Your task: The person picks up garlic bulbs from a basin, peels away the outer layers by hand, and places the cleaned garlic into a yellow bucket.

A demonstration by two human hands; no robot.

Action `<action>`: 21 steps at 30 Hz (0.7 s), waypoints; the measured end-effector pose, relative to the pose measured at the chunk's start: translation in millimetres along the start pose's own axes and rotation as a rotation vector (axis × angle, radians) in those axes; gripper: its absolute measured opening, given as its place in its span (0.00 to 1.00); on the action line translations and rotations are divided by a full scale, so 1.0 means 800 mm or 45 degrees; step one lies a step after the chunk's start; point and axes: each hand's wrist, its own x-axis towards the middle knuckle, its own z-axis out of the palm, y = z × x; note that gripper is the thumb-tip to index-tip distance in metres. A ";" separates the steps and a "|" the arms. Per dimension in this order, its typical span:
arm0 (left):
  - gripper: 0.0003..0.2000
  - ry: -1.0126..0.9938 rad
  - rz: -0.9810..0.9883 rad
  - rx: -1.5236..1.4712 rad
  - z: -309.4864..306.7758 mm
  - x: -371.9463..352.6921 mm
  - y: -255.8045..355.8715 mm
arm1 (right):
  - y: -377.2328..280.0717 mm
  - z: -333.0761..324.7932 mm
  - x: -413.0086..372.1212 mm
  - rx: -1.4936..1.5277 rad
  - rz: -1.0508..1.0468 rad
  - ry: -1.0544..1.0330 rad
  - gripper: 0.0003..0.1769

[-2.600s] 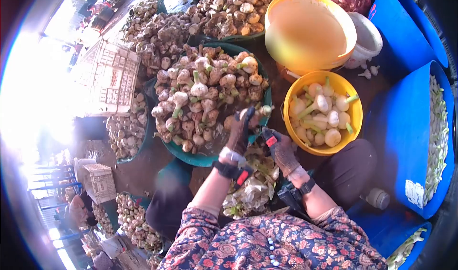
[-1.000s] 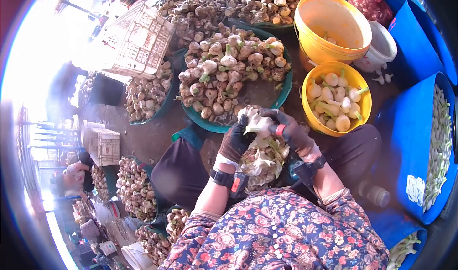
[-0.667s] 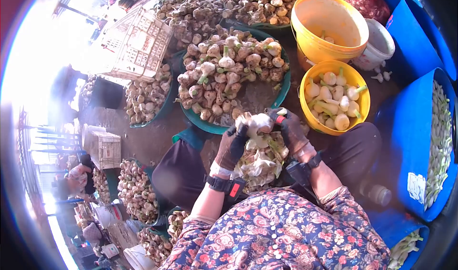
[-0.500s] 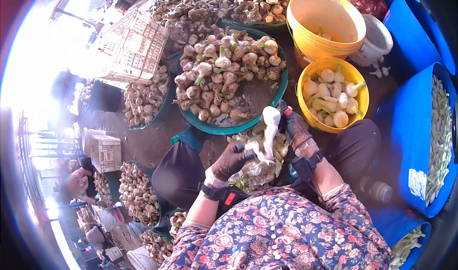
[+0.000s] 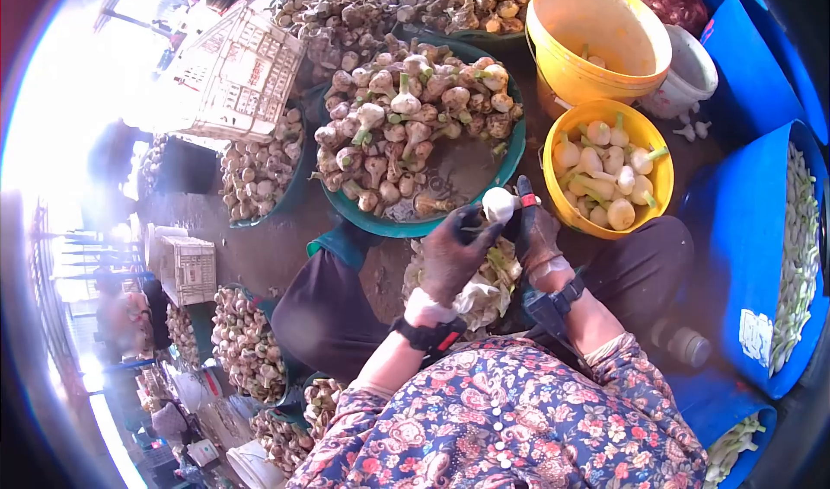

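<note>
A peeled white garlic bulb (image 5: 499, 204) is held between my two gloved hands, just in front of the green basin (image 5: 391, 227). My left hand (image 5: 456, 254) has its fingertips closed round the near side of the bulb. On the other side, my right hand (image 5: 538, 236) grips at the bulb's stem end, a red band (image 5: 528, 200) showing across its raised digit. Unpeeled garlic (image 5: 380, 143) with dirty skins is heaped in the basin. Stripped husks (image 5: 486, 292) lie below my hands, between my legs.
Right of my hands stands a yellow bucket (image 5: 551, 162) holding peeled bulbs, with a taller yellow bucket (image 5: 540, 65) behind it. Blue containers (image 5: 739, 255) line the right side. At left are a white crate (image 5: 251, 74), more garlic heaps (image 5: 246, 342) and a blurred person (image 5: 130, 320).
My left hand has moved up and right from the loose peel to the bulb and closed on it. The strip of skin hanging from the bulb is gone from view.
</note>
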 end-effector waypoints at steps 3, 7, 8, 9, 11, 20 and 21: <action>0.15 0.127 -0.009 -0.131 0.022 0.006 0.008 | 0.002 -0.001 0.006 -0.135 -0.047 0.153 0.19; 0.12 0.172 -0.186 -0.576 0.031 0.013 -0.021 | 0.015 -0.010 0.014 -0.454 -0.336 0.224 0.19; 0.12 0.157 -0.208 -0.541 0.029 0.016 -0.027 | 0.017 -0.009 0.015 -0.477 -0.371 0.226 0.20; 0.11 0.144 -0.233 -0.506 0.025 0.016 -0.028 | 0.016 -0.006 0.012 -0.502 -0.403 0.229 0.20; 0.10 0.154 -0.153 -0.208 0.019 0.015 -0.025 | 0.004 -0.003 0.004 -0.458 -0.199 0.204 0.20; 0.17 -0.481 -0.226 0.850 -0.040 0.030 -0.105 | 0.004 -0.053 0.062 0.736 0.627 -0.330 0.22; 0.18 -0.372 -0.172 0.791 -0.043 0.035 -0.116 | -0.027 -0.041 0.042 0.822 0.557 -0.562 0.24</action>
